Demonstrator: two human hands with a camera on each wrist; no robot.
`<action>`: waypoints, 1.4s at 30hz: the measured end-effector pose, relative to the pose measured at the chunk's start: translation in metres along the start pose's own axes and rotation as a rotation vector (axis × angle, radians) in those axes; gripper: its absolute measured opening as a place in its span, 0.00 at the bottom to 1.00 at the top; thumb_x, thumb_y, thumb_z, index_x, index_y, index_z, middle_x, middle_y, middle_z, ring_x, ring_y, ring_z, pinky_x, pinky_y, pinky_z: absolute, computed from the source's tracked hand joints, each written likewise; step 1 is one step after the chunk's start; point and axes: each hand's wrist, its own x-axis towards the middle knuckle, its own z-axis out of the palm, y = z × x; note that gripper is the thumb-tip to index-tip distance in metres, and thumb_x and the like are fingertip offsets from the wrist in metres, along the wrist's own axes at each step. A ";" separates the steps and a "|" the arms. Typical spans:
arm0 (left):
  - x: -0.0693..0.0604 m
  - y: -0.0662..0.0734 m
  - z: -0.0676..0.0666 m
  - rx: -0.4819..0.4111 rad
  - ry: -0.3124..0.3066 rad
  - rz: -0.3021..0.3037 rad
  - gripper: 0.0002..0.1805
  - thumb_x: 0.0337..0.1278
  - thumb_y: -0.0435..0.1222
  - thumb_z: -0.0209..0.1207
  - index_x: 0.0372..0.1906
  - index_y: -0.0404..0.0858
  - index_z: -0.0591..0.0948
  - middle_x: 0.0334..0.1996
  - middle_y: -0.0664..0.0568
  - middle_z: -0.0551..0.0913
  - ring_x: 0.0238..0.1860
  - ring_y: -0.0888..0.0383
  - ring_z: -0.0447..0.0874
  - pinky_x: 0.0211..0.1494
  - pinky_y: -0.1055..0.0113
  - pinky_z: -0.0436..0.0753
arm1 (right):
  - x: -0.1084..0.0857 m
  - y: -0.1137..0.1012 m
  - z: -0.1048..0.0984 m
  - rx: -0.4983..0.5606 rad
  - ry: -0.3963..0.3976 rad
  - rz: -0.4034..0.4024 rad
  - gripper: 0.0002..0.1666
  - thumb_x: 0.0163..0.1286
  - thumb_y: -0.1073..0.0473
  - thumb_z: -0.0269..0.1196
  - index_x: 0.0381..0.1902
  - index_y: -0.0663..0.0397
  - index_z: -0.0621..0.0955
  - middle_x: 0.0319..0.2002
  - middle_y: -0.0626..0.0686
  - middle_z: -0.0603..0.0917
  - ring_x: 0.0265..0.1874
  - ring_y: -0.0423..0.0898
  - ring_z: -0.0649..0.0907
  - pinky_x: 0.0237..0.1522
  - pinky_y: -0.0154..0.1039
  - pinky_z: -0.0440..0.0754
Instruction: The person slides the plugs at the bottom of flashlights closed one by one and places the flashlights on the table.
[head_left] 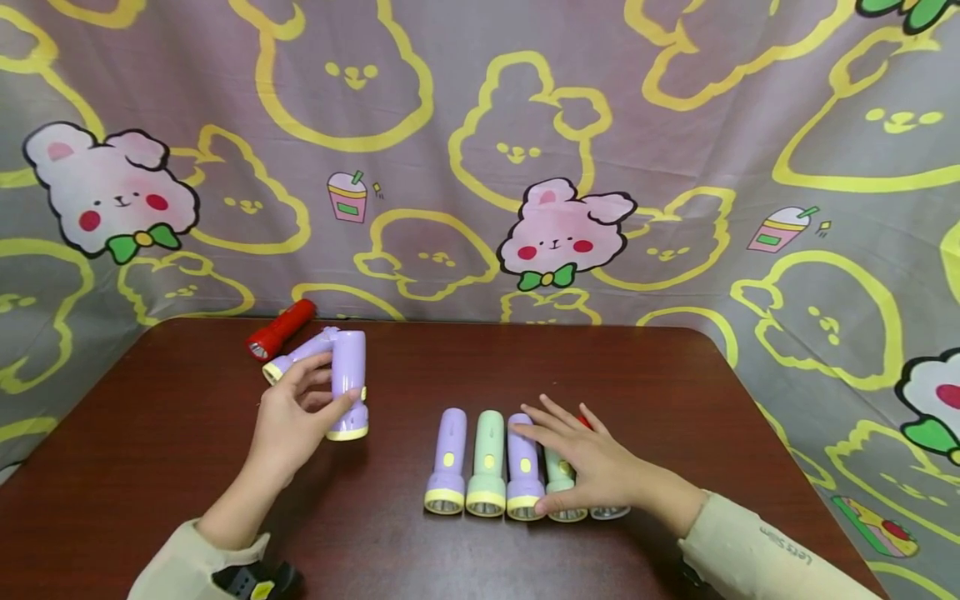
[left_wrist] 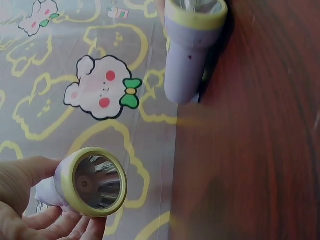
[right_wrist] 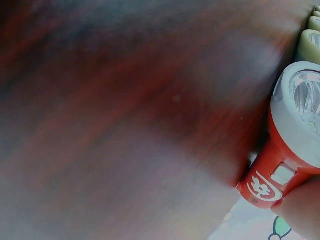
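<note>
My left hand (head_left: 288, 425) grips a purple flashlight (head_left: 348, 358) with a yellow rim, thumb on one side and fingers on the other. In the left wrist view its lens end (left_wrist: 95, 182) faces the camera. Another purple flashlight (head_left: 288, 360) lies just behind that hand. My right hand (head_left: 600, 471), fingers spread, is over the right end of a row of flashlights. It partly covers a purple flashlight (head_left: 524, 458), a green flashlight (head_left: 558, 471) and a red flashlight (right_wrist: 282, 145) with a white rim. In the right wrist view a fingertip (right_wrist: 302, 210) is at the red body.
At the row's left end lie a purple flashlight (head_left: 450, 454) and a green flashlight (head_left: 489, 454), lenses toward me. A red flashlight (head_left: 283, 327) lies at the back left of the brown table (head_left: 420, 558). A patterned cloth (head_left: 450, 250) hangs behind the table.
</note>
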 end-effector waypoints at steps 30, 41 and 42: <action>-0.029 0.017 0.036 -0.086 -0.043 0.077 0.31 0.47 0.29 0.73 0.59 0.35 0.76 0.47 0.39 0.86 0.35 0.68 0.84 0.40 0.73 0.83 | -0.001 0.000 0.000 0.000 0.005 -0.009 0.57 0.51 0.25 0.67 0.76 0.32 0.62 0.78 0.51 0.58 0.78 0.62 0.53 0.65 0.80 0.47; -0.033 0.021 0.046 -0.141 -0.069 0.085 0.30 0.46 0.27 0.73 0.59 0.35 0.76 0.47 0.39 0.85 0.36 0.65 0.85 0.40 0.72 0.84 | 0.000 -0.001 -0.002 -0.001 0.009 -0.022 0.57 0.51 0.25 0.68 0.76 0.34 0.63 0.78 0.52 0.59 0.78 0.63 0.54 0.64 0.81 0.48; -0.034 0.021 0.047 -0.148 -0.072 0.084 0.31 0.46 0.27 0.73 0.59 0.35 0.76 0.47 0.39 0.85 0.36 0.65 0.85 0.40 0.72 0.84 | -0.001 -0.001 -0.002 0.003 0.008 -0.021 0.57 0.51 0.25 0.68 0.76 0.34 0.63 0.78 0.52 0.59 0.78 0.63 0.53 0.64 0.81 0.47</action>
